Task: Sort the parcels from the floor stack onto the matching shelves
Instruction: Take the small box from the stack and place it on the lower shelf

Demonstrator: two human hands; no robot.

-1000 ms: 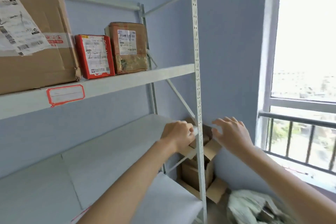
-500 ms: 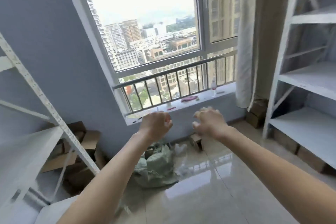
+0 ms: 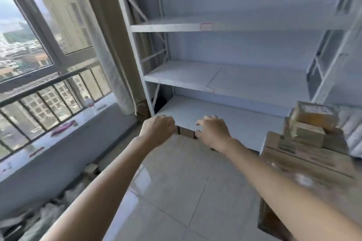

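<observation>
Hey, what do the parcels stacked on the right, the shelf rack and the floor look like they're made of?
Parcels: brown cardboard, matte, with pale printed labels, by the look. Shelf rack: likely white-painted metal, given its thin posts and diagonal braces; the boards' material is unclear. Floor: glossy tile, with window glare and grout lines.

Small parcel storeroom in a high-rise flat, white metal shelving rack with red-edged label tags, stacked cardboard parcels on the tiled floor, barred window over city towers, curtain
</observation>
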